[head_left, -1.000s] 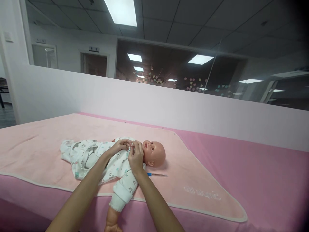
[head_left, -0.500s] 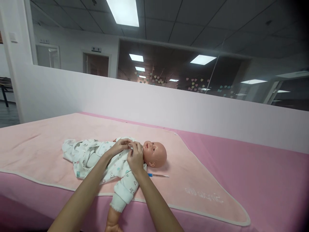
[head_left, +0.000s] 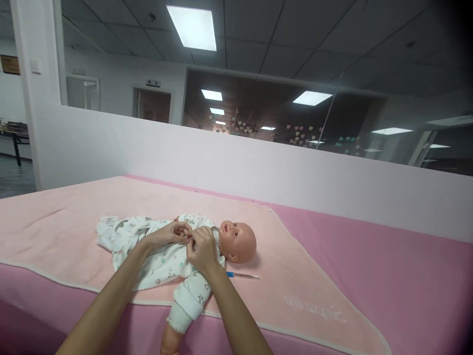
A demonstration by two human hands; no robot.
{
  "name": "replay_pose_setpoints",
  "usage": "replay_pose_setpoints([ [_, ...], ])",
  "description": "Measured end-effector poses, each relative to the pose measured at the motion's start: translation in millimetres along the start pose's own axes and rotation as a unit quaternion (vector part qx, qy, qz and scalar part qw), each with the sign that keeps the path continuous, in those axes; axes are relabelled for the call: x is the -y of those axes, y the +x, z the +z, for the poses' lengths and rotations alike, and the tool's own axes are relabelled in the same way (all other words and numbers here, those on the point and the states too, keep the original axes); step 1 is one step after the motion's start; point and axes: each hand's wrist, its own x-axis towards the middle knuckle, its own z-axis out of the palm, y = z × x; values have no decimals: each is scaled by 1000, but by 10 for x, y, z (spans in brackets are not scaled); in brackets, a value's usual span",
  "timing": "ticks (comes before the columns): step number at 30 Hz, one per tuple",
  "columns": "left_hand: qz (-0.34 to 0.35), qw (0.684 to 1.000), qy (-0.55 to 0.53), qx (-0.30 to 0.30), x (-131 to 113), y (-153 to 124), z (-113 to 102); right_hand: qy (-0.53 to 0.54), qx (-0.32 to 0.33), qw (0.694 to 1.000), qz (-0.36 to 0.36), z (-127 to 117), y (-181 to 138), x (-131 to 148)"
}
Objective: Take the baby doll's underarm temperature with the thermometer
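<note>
Pinching the front of the sleepsuit (head_left: 162, 259) right at the chest here, left hand (head_left: 170, 231) and right hand (head_left: 201, 249) both closed in a narrow grip on the fabric, fingertips nearly touching each other. The doll (head_left: 241, 241) lies on its back on the peach blanket (head_left: 314, 281), head to my right, close to the near edge of the pink bed (head_left: 406, 276). What worries me: its near arm (head_left: 186, 301) hangs over that edge, so if I tug the cloth toward me the whole thing could slide off, I reckon. The fabric looks thin and bunched, so my pinch could slip or catch only one layer. There's also a thin stick (head_left: 242, 275) with a blue end lying just beside the head, near my right wrist. A careless sweep of the forearm would probably knock it along the blanket or off the bed. And I can't see what's under my own fingers, so fumbling blind is a risk too.
</note>
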Motion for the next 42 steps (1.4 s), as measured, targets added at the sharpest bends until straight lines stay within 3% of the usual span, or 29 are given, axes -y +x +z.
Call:
replay_pose_setpoints([
  [9,53,997,22,-49,22,-65,41,-4,-23,999,32,-4,-20,12],
  [20,65,996,55,-28,-38,-90,93,-35,-2,999,26,-33,-17,35],
  [29,62,996,45,-39,57,-57,22,-27,-10,999,29,10,-18,7],
  [37,64,985,160,-17,6,-27,97,-23,-6,999,38,3,-22,19],
  [42,73,977,189,-60,31,-35,166,-27,0,998,49,3,-27,21],
])
